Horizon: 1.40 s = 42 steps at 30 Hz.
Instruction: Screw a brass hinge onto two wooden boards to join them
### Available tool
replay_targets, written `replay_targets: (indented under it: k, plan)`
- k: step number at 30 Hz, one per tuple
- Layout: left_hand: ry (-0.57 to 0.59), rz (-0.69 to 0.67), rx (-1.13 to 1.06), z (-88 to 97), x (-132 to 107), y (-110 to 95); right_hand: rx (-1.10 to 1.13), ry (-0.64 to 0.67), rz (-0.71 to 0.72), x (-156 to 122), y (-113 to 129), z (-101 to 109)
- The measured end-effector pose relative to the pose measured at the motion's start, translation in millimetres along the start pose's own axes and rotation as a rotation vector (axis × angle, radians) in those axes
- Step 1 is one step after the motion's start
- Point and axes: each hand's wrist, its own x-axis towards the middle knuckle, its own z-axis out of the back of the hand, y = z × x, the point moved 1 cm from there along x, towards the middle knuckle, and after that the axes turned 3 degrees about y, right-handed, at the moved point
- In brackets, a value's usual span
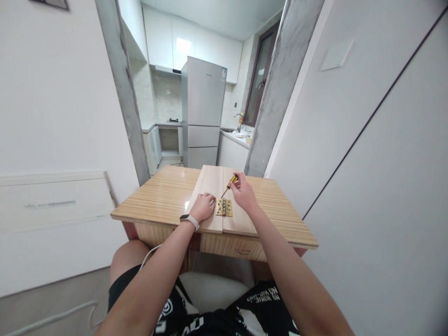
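My right hand (244, 192) is closed around the yellow-and-black handle of a screwdriver (231, 181). The screwdriver slants down to the left, its tip at the upper part of a brass hinge (224, 207). That hinge lies opened flat across the seam between two pale wooden boards, the left board (206, 225) and the right board (240, 226). Several screw heads or holes dot its leaves; which ones cannot be made out. My left hand (204, 207) rests on the left board, fingers loosely extended, fingertips at the hinge's left edge.
Both boards lie on a wood-grain table (157, 196) with a drawer (241, 250) below its front edge. A grey wall edge flanks each side. Beyond the table stand a silver refrigerator (206, 98) and a sink counter (235, 140). A white cable (70, 310) runs at lower left.
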Motion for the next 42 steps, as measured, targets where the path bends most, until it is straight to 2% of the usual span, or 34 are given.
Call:
replay_targets:
  k: [6, 11, 15, 22, 28, 32, 36, 39, 42]
  plan:
    - [-0.007, 0.008, -0.014, -1.9, 0.5, 1.0, 0.003, -0.038, -0.017, -3.1, -7.1, -4.9]
    - [0.007, 0.024, -0.099, 5.1, 0.2, 4.5, 0.013, -0.215, -0.105, -25.3, -16.9, 17.1]
    - [-0.016, 0.057, -0.125, 15.2, -7.5, 10.5, -0.130, -0.251, -0.171, -58.3, -35.7, 29.9]
    - [-0.082, 0.102, 0.004, 34.4, -45.4, 11.3, -0.526, -0.115, -0.163, -103.9, -57.0, 19.6]
    - [-0.167, 0.143, 0.051, 44.8, -79.4, 9.8, -0.587, -0.130, -0.180, -115.3, -60.7, 16.4]
    - [-0.290, 0.157, -0.025, 46.4, -96.9, 12.0, -0.520, -0.224, -0.154, -126.7, -58.0, 29.3]
    - [-0.403, 0.208, -0.090, 45.1, -117.9, 18.4, -0.498, -0.339, -0.220, -156.2, -69.5, 54.0]
    - [-0.409, 0.233, -0.125, 43.3, -129.9, 21.7, -0.580, -0.305, -0.237, -183.3, -87.4, 66.5]
    - [-0.381, 0.234, -0.104, 41.2, -133.0, 18.1, -0.633, -0.245, -0.139, -202.2, -100.7, 67.5]
